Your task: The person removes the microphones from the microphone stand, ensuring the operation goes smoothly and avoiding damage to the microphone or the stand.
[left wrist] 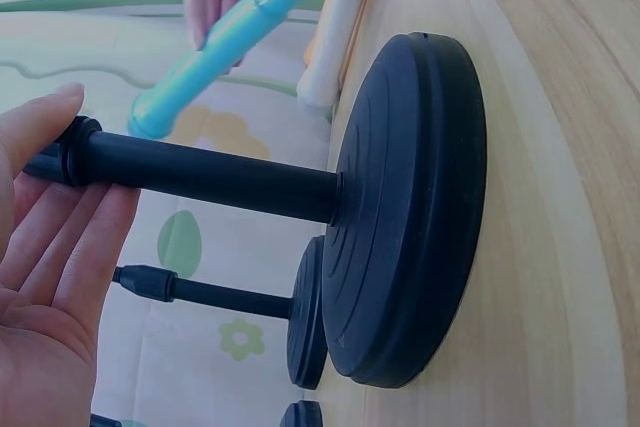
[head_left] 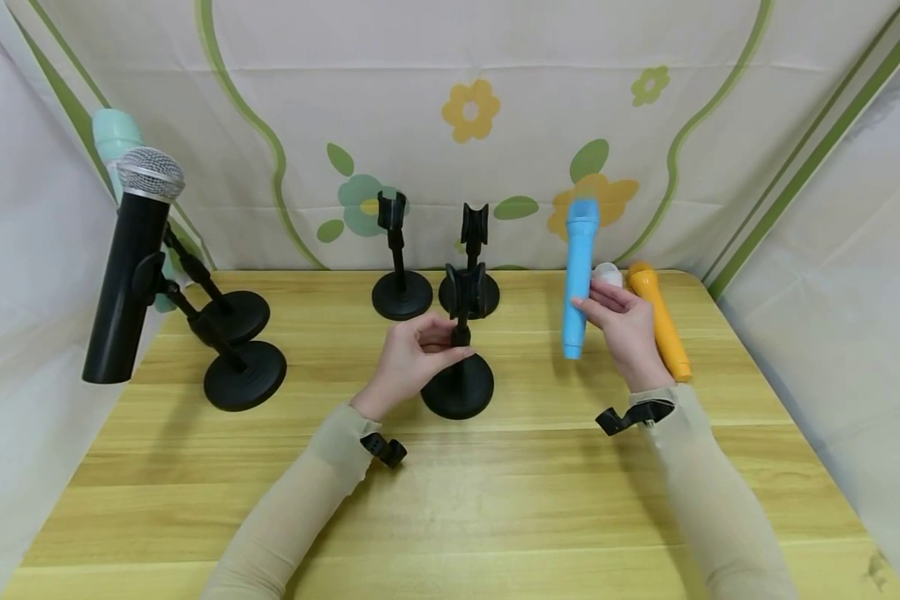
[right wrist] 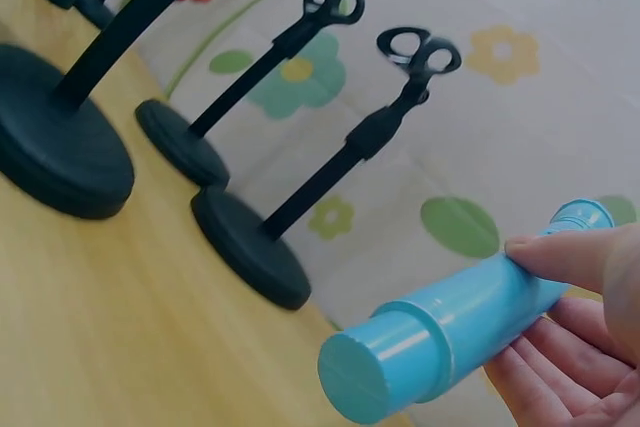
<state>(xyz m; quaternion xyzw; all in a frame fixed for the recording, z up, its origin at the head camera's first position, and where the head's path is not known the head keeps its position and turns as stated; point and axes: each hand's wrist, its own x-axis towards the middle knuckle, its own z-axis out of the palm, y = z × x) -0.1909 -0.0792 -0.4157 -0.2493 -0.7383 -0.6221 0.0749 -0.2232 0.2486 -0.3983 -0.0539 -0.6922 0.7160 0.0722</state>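
Note:
My left hand (head_left: 412,362) grips the stem of a black microphone stand (head_left: 459,392) at the middle of the table. In the left wrist view its round base (left wrist: 410,207) stands on the wood, thumb and fingers around the collar. My right hand (head_left: 630,329) pinches a blue toy microphone (head_left: 579,275) between thumb and fingers, held up above the table with its head at the top. The right wrist view shows the flat tail end of the blue microphone (right wrist: 385,367) facing the camera. The clip at the top of the gripped stand has no microphone in it.
Two more black stands (head_left: 401,292) (head_left: 487,292) with bare clips stand at the back. At left, a black microphone (head_left: 127,283) and a mint-green microphone (head_left: 116,133) sit tilted on stands. An orange microphone (head_left: 660,321) and a white one (head_left: 607,273) lie by my right hand.

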